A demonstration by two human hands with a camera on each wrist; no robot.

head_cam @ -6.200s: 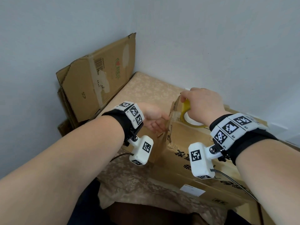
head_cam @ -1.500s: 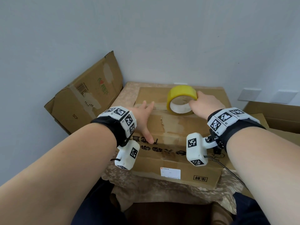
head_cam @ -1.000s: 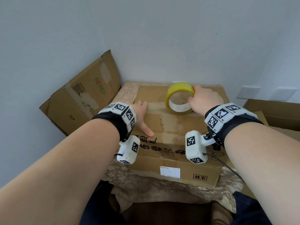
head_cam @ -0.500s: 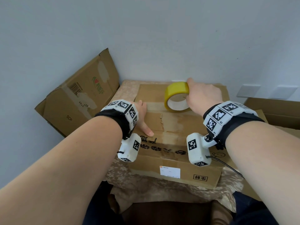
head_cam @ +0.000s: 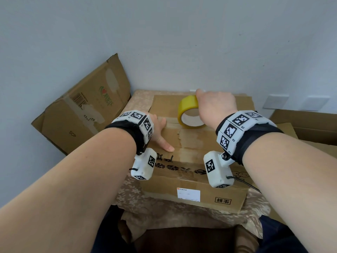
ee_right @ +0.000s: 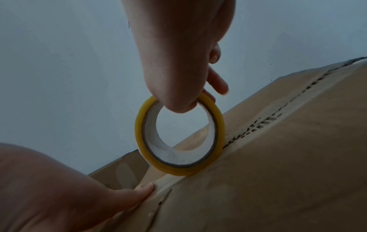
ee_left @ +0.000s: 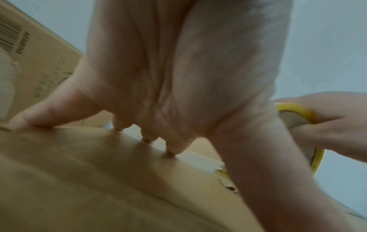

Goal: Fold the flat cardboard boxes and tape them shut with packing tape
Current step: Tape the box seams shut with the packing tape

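With the brown folded cardboard box (head_cam: 193, 161) lying flat-topped on the beige floral-patterned tablecloth (head_cam: 131, 196), both hands are on its top face. Left hand (head_cam: 158, 133): fingers straight and spread, pressed flat on the box top at its left end; the left wrist view shows the fingertips (ee_left: 168, 150) and thumb bearing on the cardboard, gripping nothing. Right hand (head_cam: 215, 106): clamped on the yellow roll of packing tape (head_cam: 188, 111), thumb through the white core, fingers over the outer rim. Roll stands on edge, touching the box top over the centre seam, right of the left hand and near the box's far edge. A glossy strip of clear tape (head_cam: 191, 141) already lies along the seam between the roll and the box's near edge. White shipping label (head_cam: 188, 194) is on the box's near side face. Left of the box, a flattened brown cardboard sheet with a barcode and green-red logo (head_cam: 85, 108) leans against the grey wall (head_cam: 164, 42). Right of the box, part of another brown carton (head_cam: 310, 125) shows. White marker-tagged wrist cameras on both forearms.
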